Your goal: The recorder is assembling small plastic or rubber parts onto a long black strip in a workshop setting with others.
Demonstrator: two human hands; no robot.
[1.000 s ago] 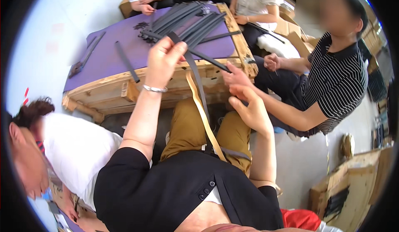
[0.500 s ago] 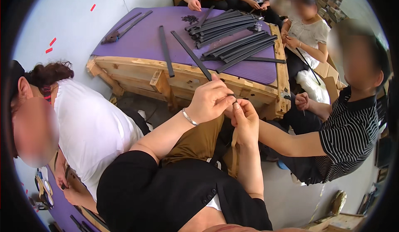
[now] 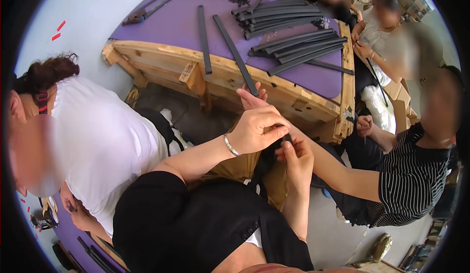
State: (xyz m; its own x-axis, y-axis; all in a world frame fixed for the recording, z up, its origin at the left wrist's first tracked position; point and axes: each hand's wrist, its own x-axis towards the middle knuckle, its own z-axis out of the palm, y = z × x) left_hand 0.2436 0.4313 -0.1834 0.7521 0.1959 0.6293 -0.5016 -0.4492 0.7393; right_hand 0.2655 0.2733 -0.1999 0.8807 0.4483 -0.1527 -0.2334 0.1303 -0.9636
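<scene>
Head view: pinches one black piece [image 3: 288, 138] between left hand [image 3: 257, 128] and right hand [image 3: 296, 160], above brown trousers [image 3: 235, 168]; faces one purple mat [image 3: 166, 23] bearing two separate dark bars [image 3: 204, 40] across its near edge.

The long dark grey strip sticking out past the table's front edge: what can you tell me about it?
The long, flat, dark grey strip looks smooth and matt, perhaps plastic or rubber. It slants over the purple foam-like mat, apart from the other dark strips, its near end overhanging the front of the pale wooden table and meeting a co-worker's bare hand, which seems to hold it.
</scene>
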